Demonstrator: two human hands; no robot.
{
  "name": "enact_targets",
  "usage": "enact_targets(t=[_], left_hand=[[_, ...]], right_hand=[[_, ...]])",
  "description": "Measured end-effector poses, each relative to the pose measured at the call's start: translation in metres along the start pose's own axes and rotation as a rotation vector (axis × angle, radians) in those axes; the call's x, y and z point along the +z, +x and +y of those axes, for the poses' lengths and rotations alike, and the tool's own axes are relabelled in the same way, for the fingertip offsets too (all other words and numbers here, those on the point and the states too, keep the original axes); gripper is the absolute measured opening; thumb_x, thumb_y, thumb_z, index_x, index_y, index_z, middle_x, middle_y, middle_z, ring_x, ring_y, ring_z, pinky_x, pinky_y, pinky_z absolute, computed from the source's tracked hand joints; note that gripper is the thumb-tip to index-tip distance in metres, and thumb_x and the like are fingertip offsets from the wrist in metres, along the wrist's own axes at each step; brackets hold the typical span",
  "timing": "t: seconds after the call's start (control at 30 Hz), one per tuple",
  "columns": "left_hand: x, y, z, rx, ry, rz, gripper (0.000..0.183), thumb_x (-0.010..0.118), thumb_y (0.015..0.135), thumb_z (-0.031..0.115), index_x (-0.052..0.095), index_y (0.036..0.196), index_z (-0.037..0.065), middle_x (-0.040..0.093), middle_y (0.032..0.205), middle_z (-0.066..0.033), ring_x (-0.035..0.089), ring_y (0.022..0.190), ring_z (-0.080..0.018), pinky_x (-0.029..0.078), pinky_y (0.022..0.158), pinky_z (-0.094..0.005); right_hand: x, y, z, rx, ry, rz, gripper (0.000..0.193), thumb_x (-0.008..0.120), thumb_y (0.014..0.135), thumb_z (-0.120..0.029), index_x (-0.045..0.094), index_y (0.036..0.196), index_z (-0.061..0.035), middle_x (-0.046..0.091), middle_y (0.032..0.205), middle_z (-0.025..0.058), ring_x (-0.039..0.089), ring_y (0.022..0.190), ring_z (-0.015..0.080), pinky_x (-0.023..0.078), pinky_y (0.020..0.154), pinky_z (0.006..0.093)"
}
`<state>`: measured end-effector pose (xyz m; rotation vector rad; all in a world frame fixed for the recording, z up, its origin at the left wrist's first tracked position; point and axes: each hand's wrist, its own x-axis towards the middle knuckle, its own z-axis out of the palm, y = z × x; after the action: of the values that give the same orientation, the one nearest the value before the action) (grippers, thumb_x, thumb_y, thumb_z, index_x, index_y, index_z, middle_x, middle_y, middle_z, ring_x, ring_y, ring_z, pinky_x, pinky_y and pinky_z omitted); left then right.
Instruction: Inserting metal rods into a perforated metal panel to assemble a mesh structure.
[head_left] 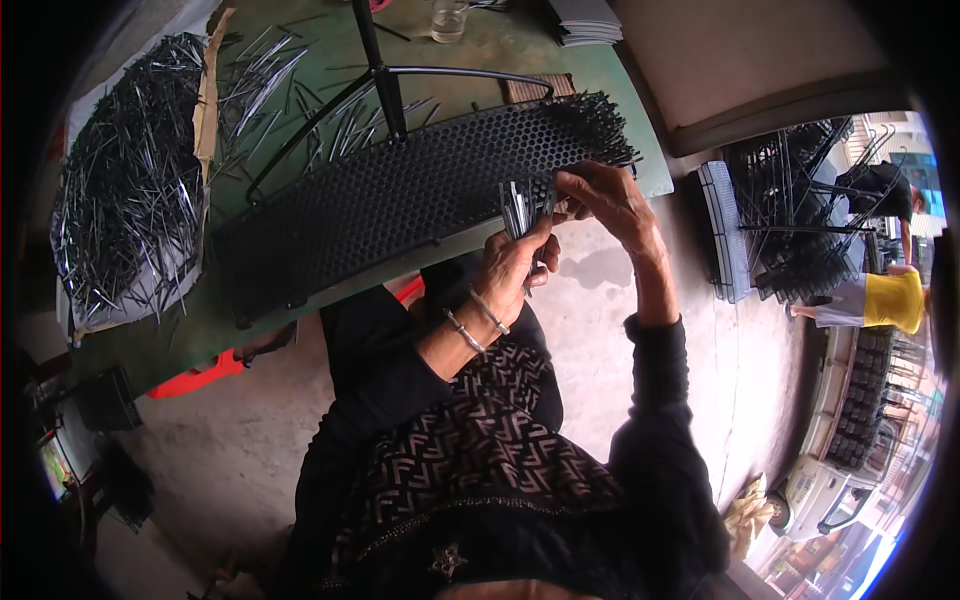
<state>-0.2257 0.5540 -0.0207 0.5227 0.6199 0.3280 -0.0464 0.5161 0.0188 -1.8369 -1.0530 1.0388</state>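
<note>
My left hand (510, 262), with two metal bangles at its wrist, is closed round an upright bundle of thin dark plastic-looking strips (517, 212). Just right of the bundle, my right hand (612, 200) has its thumb and fingers pinched together; whatever lies between them is hidden. Both hands are at the near edge of a long black tray-like panel (400, 185) full of honeycomb holes, lying tilted across the green table (655, 172). Many short dark strips (590, 118) stand up densely from its right end.
A large open carton (125, 190) heaped with dark strips is at the left. Loose strips (265, 75) lie beside it. A black legged stand (390, 95) rises behind the panel, near a glass (449, 20). Stacked racks (790, 210) and a person in yellow (893, 300) are farther right.
</note>
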Motion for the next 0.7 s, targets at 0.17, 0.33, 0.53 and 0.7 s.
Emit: enact_targets(t=[0.17,0.33,0.53,0.7], left_hand=[[0.007,-0.006,0.001,-0.034,0.068,0.058,0.018,0.059,0.093,0.022,0.064,0.102,0.007,0.065,0.077,-0.0024,0.061,0.065,-0.0093,0.032,0.047,-0.0199],[0.005,-0.006,-0.002,-0.012,0.137,0.037,0.017,0.061,0.092,0.022,0.064,0.103,0.010,0.070,0.083,-0.0030,0.067,0.073,-0.0103,0.033,0.048,-0.0184],[0.006,-0.005,-0.006,-0.025,0.165,-0.005,0.021,0.063,0.091,0.029,0.064,0.106,0.014,0.071,0.089,-0.0019,0.068,0.075,-0.0105,0.034,0.048,-0.0184],[0.001,0.001,0.006,-0.116,0.141,0.020,0.035,0.059,0.093,0.039,0.061,0.119,0.015,0.070,0.103,-0.0070,0.067,0.086,-0.0142,0.041,0.053,-0.0221]], right_hand=[[0.000,-0.009,0.005,-0.027,0.105,-0.066,0.027,0.066,0.089,-0.024,0.063,0.088,0.0022,0.062,0.075,0.0047,0.060,0.067,0.0124,0.049,0.061,0.0263],[-0.001,-0.015,-0.004,-0.008,0.209,-0.092,0.021,0.064,0.089,-0.019,0.061,0.088,0.0018,0.063,0.078,0.0062,0.062,0.069,0.0135,0.050,0.061,0.0253],[-0.011,-0.024,-0.012,0.035,0.070,-0.063,0.018,0.064,0.088,-0.016,0.062,0.090,0.0022,0.066,0.080,0.0077,0.065,0.068,0.0145,0.052,0.063,0.0255],[-0.021,-0.029,-0.015,-0.219,-0.049,0.474,0.012,0.059,0.090,-0.008,0.062,0.095,0.0035,0.068,0.080,0.0089,0.066,0.071,0.0146,0.052,0.066,0.0247]])
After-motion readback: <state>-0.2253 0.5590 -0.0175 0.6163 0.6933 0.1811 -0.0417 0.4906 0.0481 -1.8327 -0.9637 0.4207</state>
